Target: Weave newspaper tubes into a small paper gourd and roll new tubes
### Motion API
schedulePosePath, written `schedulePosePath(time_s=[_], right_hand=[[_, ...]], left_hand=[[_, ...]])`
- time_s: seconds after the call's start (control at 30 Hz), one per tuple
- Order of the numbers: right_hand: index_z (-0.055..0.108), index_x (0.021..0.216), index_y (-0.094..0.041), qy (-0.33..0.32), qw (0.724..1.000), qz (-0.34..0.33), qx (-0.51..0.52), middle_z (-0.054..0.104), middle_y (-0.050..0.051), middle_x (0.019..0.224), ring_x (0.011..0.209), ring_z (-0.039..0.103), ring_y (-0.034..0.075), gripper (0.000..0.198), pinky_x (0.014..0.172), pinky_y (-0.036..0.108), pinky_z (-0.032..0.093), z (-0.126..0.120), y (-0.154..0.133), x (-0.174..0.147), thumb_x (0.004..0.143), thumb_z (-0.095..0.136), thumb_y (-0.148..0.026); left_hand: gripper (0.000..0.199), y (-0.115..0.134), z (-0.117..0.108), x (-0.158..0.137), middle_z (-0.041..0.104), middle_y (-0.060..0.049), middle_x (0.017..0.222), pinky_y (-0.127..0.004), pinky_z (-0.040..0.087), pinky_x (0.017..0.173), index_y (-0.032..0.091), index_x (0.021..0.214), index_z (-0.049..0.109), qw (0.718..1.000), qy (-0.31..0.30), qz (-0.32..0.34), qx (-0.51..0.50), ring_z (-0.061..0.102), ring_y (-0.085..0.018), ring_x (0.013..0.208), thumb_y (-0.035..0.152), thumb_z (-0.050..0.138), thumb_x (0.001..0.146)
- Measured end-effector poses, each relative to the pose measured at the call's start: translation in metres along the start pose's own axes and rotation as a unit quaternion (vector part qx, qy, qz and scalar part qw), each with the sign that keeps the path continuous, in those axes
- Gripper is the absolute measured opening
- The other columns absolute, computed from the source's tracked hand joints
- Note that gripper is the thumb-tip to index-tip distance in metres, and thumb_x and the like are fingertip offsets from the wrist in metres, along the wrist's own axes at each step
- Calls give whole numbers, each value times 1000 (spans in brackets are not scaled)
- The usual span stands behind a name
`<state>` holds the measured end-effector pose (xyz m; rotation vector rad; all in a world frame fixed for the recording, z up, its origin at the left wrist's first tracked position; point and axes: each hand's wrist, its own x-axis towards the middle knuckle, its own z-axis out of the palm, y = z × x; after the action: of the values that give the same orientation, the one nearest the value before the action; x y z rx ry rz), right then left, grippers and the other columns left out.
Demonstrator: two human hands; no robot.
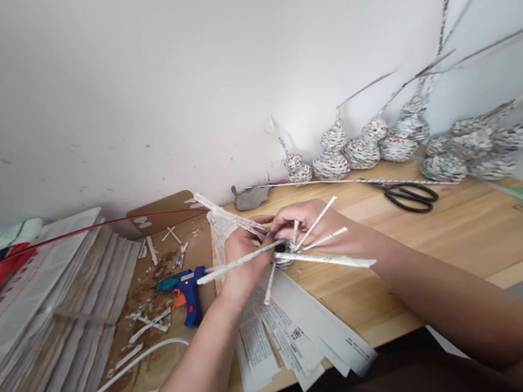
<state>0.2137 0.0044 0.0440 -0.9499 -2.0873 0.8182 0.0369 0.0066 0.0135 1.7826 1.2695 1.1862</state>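
Between my two hands is a small woven newspaper piece, round, with a dark opening facing me. Several rolled paper strips stick out from it in different directions. My left hand is closed around its left side, fingers curled at the far rim. My right hand pinches at the top of the piece, its fingertips meeting the left ones. The exact strip between the fingertips is hidden. Cut newspaper strips lie fanned out on the wooden table below my hands.
A blue glue gun lies left on cardboard with paper scraps. Stacked newspapers fill the far left. Black scissors lie to the right. Several woven gourd shapes line the wall, long strips jutting out. A white cord curves at lower left.
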Motion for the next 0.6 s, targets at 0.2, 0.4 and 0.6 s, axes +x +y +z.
schedulePosePath(time_s=[0.2,0.4,0.6], right_hand=[[71,94,-19,-60,993,-63,-74,73,3,92,84,66,17,22,73,25,44,-12,3,2,76,76,-31],[63,83,-18,6,981,-98,-170,67,3,81,73,59,14,3,67,24,39,-1,10,2,84,60,-18],[59,78,-18,39,980,-56,-188,63,1,75,64,52,12,5,61,23,34,-2,11,6,78,64,-19]], left_hand=[[22,-1,0,0,77,-9,93,-31,54,79,14,94,75,1000,-13,-17,-8,70,-22,86,21,67,75],[21,0,-2,0,77,-6,87,-30,53,78,15,93,76,1000,-20,5,7,70,-21,83,17,64,75],[16,-4,-3,2,77,-6,88,-31,52,80,16,88,76,999,-34,6,-9,70,-22,85,21,65,77]])
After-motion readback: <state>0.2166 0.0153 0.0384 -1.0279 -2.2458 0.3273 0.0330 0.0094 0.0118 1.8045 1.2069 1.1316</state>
